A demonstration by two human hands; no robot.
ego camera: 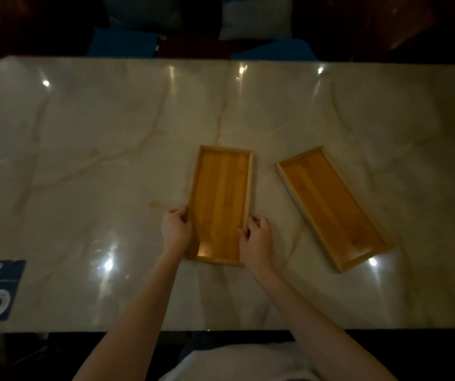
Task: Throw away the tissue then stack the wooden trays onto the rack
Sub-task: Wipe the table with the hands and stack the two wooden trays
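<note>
My left hand [176, 229] and right hand [256, 236] are clamping the near tray [222, 199] by its long rims on the marble table [83, 160]; the other tray [330, 204] is lying beside, apart; I am fearing a slip on lifting, the grip being only fingertips.

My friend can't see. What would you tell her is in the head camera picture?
Two bare hands, the left hand and the right hand, grip the long sides of an empty wooden tray lying on a shiny marble table. A second empty tray lies angled to its right, untouched. No tissue or rack shows.
</note>
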